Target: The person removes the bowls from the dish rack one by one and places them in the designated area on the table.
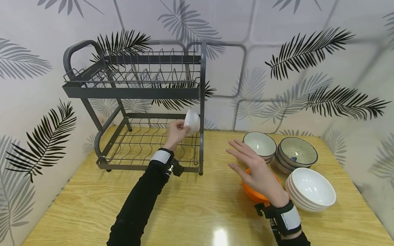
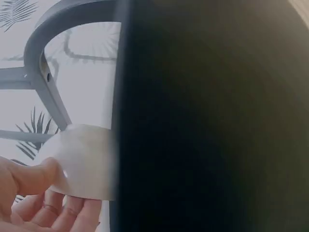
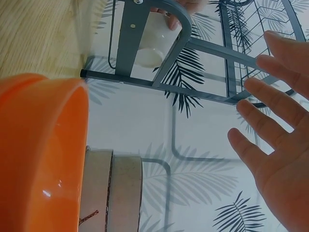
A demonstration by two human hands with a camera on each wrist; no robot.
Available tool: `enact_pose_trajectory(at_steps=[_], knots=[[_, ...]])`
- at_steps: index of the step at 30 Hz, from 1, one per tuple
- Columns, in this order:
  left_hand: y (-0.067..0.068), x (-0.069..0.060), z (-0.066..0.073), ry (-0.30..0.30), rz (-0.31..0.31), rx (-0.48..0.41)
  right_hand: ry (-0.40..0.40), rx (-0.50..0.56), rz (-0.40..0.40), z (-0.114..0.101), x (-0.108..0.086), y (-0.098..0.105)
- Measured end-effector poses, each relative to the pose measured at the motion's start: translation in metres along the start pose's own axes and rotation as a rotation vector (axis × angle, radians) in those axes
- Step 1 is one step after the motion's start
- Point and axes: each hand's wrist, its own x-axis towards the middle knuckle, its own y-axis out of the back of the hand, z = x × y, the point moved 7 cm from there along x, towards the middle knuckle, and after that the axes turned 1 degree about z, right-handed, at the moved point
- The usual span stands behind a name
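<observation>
A white bowl (image 1: 192, 122) is tilted on its side within the lower tier of a dark grey dish rack (image 1: 132, 93), near its right end. My left hand (image 1: 176, 132) grips this bowl by its edge; in the left wrist view the thumb lies on one side and the fingers on the other. A dark blurred shape covers the right part of that view. My right hand (image 1: 257, 171) hovers above an orange bowl (image 1: 256, 194) with its fingers spread and holds nothing. The right wrist view shows the orange bowl (image 3: 53, 159) apart from the right hand (image 3: 285, 135).
Right of the orange bowl stands a stack of white bowls (image 1: 312, 188). Behind are stacked speckled bowls (image 1: 297, 152) and pale dark-rimmed bowls (image 1: 260, 145). The rack's upper tier has wire dividers (image 1: 147, 75). Everything stands on a wooden table (image 1: 197, 212) against a leaf-patterned wall.
</observation>
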Motion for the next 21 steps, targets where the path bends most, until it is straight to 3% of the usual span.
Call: enact_pose_trajectory(at_steps=[6, 11, 17, 21], knots=[[0.005, -0.001, -0.009, -0.001, 0.019, -0.087, -0.006, -0.003, 0.002, 0.0, -0.001, 0.001], [0.01, 0.0, -0.014, 0.021, -0.012, -0.141, 0.0, -0.013, 0.008, 0.0, -0.001, 0.002], [0.023, -0.003, -0.001, -0.012, -0.007, -0.228, 0.002, -0.018, 0.016, 0.001, 0.0, 0.004], [0.033, -0.014, 0.009, -0.06, 0.053, -0.267, 0.008, -0.024, 0.026, 0.001, 0.0, 0.005]])
